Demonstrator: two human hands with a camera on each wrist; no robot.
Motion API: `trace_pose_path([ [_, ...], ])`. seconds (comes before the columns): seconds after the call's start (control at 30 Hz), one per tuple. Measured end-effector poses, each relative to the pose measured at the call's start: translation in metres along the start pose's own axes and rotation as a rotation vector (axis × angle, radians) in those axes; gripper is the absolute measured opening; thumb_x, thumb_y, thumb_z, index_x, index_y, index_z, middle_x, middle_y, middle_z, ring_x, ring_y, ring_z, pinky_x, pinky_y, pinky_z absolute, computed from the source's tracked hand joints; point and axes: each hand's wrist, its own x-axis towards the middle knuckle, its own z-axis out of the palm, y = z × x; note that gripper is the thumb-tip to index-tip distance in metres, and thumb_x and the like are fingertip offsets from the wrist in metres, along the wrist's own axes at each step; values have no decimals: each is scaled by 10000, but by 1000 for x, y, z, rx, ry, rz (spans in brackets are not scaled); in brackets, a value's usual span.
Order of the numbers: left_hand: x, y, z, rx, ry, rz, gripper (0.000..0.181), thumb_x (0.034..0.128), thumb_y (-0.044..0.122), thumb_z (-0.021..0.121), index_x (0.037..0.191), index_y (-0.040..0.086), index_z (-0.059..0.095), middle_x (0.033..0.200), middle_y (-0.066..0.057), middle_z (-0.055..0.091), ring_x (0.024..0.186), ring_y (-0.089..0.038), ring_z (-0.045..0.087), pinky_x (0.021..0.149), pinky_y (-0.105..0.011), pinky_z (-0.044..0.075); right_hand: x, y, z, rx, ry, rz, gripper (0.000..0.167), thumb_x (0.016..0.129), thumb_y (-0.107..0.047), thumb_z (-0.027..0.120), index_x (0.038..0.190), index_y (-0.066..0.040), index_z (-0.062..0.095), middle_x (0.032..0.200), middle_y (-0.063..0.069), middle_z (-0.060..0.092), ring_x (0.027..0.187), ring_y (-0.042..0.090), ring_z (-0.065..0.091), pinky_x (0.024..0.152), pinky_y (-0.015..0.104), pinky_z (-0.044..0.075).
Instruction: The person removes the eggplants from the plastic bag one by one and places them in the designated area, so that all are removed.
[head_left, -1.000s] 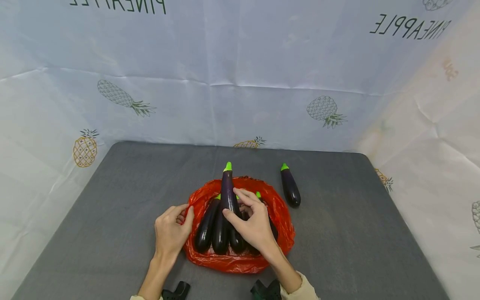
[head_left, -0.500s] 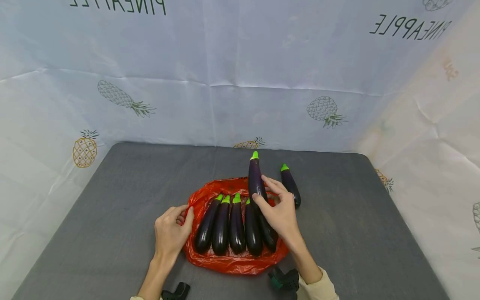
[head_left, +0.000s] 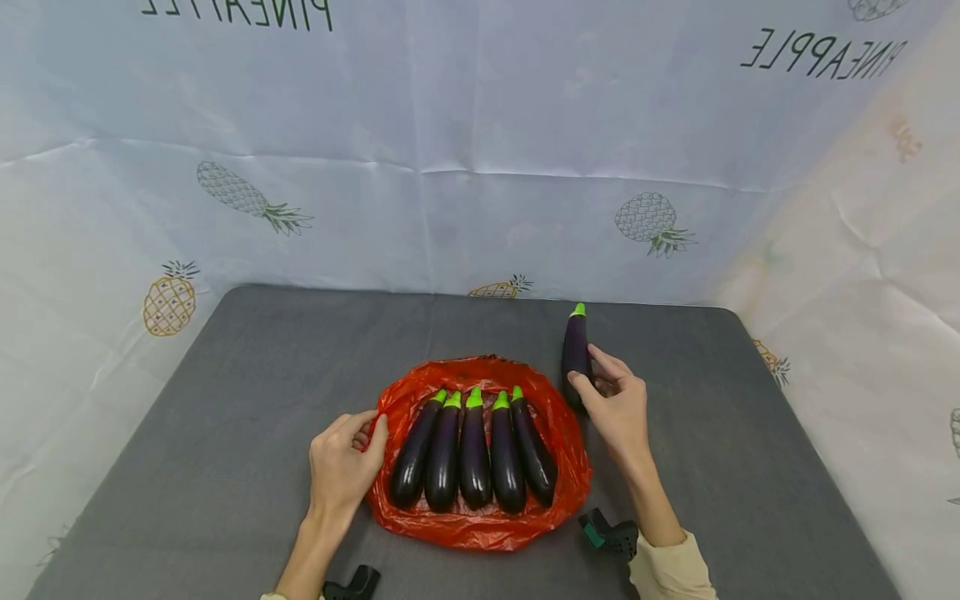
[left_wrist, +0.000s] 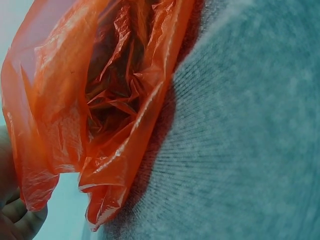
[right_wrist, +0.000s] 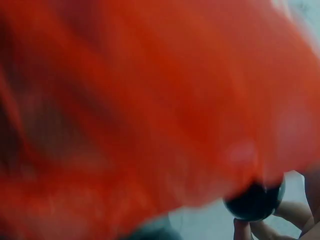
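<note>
A red plastic bag point(head_left: 480, 533) with a rolled-open rim lies on the table, holding a row of several dark purple eggplants point(head_left: 474, 454) with green stem ends. My left hand point(head_left: 347, 457) pinches the bag's left rim; in the left wrist view, fingers point(left_wrist: 25, 220) show beside the thin orange-red plastic point(left_wrist: 60, 115). Right of the bag, my right hand point(head_left: 617, 404) grips another eggplant point(head_left: 576, 350) between thumb and fingers, stem end pointing away. In the right wrist view its dark rounded end point(right_wrist: 256, 202) shows below the blurred bag. The loose eggplant seen there earlier is hidden behind it.
The grey table point(head_left: 750, 467) extends to both sides of the bag. A white cloth printed with pineapples point(head_left: 480, 117) hangs behind it. Black wrist devices point(head_left: 611, 533) sit at both wrists.
My right hand has carried the eggplant from over the bag rightward, past its rim to the loose eggplant's place. The left hand has stayed at the bag's left rim.
</note>
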Motion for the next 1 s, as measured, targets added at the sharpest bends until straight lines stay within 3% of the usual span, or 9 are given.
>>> trace_pose_path([
  [0.17,-1,0,-1,7,1,4,58,760,-46,799,799,-16,768,612,-66,649,491,-102,575,496,-185,494,8,10,-14,-44,18,29,503,925,-124,729,1412,-76,613,1327,150,634,926,-33,590,780,35,490],
  [0.47,0,0,-2,12,-7,-3,58,762,-42,801,804,-17,769,616,-66,650,496,-101,573,502,-182,498,18,29,-28,-31,53,43,446,950,-132,704,1377,-27,631,1333,157,612,1002,-80,581,846,-4,462],
  [0.57,1,1,-3,19,-12,-5,59,764,-37,804,808,-15,771,618,-66,652,498,-101,573,505,-184,501,20,35,-30,-43,81,49,437,948,-136,707,1367,-31,642,1324,153,625,1058,20,621,837,-8,459],
  [0.77,1,2,-3,27,-14,-11,51,768,-28,803,805,-9,773,615,-61,650,499,-99,572,504,-183,497,23,42,-33,-37,85,66,455,956,-155,701,1383,-19,623,1374,201,597,1267,358,609,811,-42,421],
  [1.0,0,1,-4,29,-12,-16,51,768,-31,801,804,-7,772,612,-56,647,501,-97,570,505,-184,493,24,51,-33,-72,83,95,469,961,-167,693,1395,-8,610,1410,244,578,1312,414,582,754,-60,401],
])
